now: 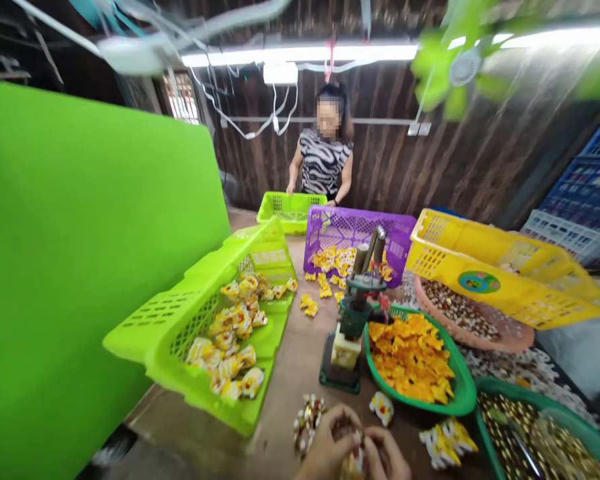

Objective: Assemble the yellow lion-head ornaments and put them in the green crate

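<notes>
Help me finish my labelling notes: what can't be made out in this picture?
Head view, held piece: full shape, covered by the fingers and bottom edge.
Head view, lower-right green basin: remainder, cut off by picture edges.
Head view, fan blades: exact outlines, blurred.

1 small yellow-and-white piece (354, 463) is being held between the left hand (331, 445) and right hand (384, 455), which are partly hiding its shape and pose.

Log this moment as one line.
left grip: on yellow-white piece | right grip: same piece | nearby: loose parts, hand press, green basket, orange pieces
</notes>
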`<state>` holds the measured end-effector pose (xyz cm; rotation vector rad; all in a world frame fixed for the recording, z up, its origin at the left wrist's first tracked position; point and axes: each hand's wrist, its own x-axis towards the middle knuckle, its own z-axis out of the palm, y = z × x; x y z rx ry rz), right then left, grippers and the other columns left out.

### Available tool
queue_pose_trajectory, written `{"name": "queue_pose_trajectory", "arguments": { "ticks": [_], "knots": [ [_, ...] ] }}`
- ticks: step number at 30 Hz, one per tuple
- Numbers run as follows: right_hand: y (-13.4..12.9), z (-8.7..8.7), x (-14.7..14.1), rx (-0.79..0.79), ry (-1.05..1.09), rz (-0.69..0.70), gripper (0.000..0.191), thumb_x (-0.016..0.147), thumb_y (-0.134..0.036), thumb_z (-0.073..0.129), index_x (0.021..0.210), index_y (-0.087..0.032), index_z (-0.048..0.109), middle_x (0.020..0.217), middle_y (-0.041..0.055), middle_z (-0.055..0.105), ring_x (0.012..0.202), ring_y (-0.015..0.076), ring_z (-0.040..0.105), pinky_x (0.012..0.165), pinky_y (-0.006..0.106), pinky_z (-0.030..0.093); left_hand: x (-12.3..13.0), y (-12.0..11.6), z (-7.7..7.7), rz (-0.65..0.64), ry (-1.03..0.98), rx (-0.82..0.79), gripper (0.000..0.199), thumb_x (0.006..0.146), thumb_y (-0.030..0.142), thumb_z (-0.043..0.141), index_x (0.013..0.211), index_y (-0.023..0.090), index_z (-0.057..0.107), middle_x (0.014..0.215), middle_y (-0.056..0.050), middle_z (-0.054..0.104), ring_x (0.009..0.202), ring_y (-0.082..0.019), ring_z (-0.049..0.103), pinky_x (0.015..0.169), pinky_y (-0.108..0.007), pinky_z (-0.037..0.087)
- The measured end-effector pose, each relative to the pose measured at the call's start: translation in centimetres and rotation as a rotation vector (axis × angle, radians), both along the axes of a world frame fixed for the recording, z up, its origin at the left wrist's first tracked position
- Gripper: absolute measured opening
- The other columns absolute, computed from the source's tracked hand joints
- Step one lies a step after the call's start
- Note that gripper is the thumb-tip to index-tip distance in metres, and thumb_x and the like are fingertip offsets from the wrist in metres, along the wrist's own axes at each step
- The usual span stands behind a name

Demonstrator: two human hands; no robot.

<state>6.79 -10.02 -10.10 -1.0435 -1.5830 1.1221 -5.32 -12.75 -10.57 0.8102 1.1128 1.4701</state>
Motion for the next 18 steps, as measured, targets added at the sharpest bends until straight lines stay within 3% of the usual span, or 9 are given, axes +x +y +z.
{"name": "queue_pose_trajectory", "arguments": {
  "ticks": [4,8,12,18],
  "knots": [
    [-1.2,0.1,0.9,-0.164,-0.008,0.071,0.046,0.081,-0.063,0.059,0.088,-0.018,0.065,0.066,0.0026,0.063,0.059,0.0162,0.058,0.053,0.024,0.048,0.4,-0.9,1.3,0.069,-0.1,-0.061,0.035,0.061,0.04,0.081,0.073,0.015,0.06,0.067,0.001,0.058,0.062,-0.011,0.052,0.061,-0.023,0.043],
    [-1.1,-1.5,1.5,-0.252,-0.035,0.094,0.042,0.084,-0.059,0.058,0.087,-0.017,0.063,0.07,0.0027,0.063,0.058,0.0146,0.057,0.055,0.024,0.048,0.2,-1.3,1.4,0.04,-0.145,-0.1,0.027,0.06,0.028,0.078,0.075,0.014,0.061,0.071,0.001,0.059,0.064,-0.01,0.053,0.063,-0.022,0.043],
    [-1.4,-3.1,1.8,-0.285,-0.039,0.109,0.038,0.087,-0.055,0.057,0.091,-0.018,0.063,0.075,0.0042,0.065,0.062,0.0161,0.06,0.056,0.024,0.049,0.1,-1.6,0.9,0.036,-0.135,-0.115,0.02,0.065,0.025,0.073,0.076,0.014,0.061,0.07,0.001,0.059,0.063,-0.01,0.053,0.063,-0.022,0.042],
    [-1.3,-3.3,1.5,-0.258,-0.039,0.114,0.036,0.088,-0.053,0.056,0.089,-0.018,0.062,0.074,0.0037,0.063,0.063,0.0162,0.059,0.057,0.025,0.049,-0.2,-1.3,0.4,0.061,-0.085,-0.111,0.02,0.062,0.024,0.072,0.076,0.012,0.063,0.07,0.001,0.059,0.064,-0.011,0.052,0.063,-0.022,0.04]
  ]
}}
